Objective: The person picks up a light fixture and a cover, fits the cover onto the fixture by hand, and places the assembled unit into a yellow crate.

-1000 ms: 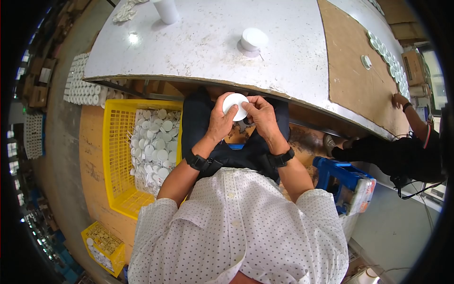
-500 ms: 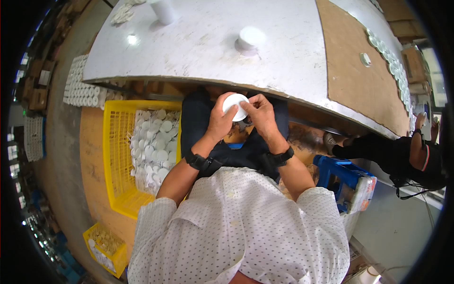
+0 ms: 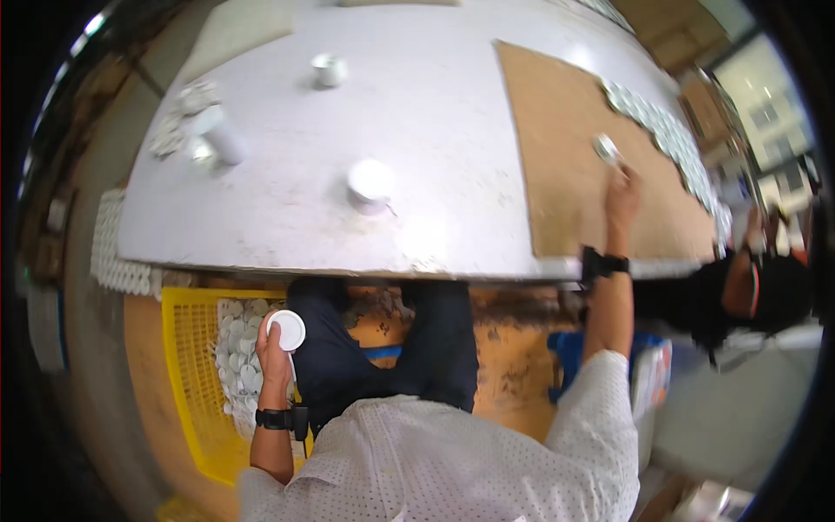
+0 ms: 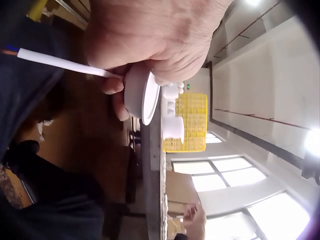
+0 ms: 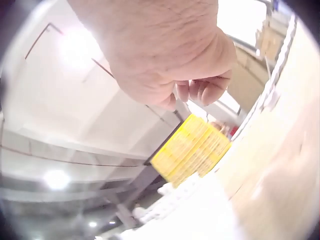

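Note:
My left hand [image 3: 275,361] grips a round white piece [image 3: 288,331] by its edge, above my lap beside the yellow basket. In the left wrist view, the left hand [image 4: 150,37] has thumb and fingers around the shallow white piece [image 4: 142,95]; a white cable [image 4: 60,61] with orange and blue wire ends comes from it. My right hand [image 3: 621,204] reaches over the brown board [image 3: 561,157], its fingertips close to a small white round piece [image 3: 606,148]; contact is unclear. In the right wrist view, the right hand [image 5: 170,55] has loosely bent fingers with nothing visible between them.
White cups [image 3: 370,180] and a tall white cylinder [image 3: 221,137] stand on the white table [image 3: 287,209]. A row of round pieces [image 3: 665,130] lines the board's far side. Left of my legs, a yellow basket [image 3: 187,391] holds many white discs [image 3: 239,348]. Another person [image 3: 757,291] is at right.
My hands have parted: the left moved left with the round piece, while the right let go and reached forward right over the board. The head view has shifted, showing more of the table.

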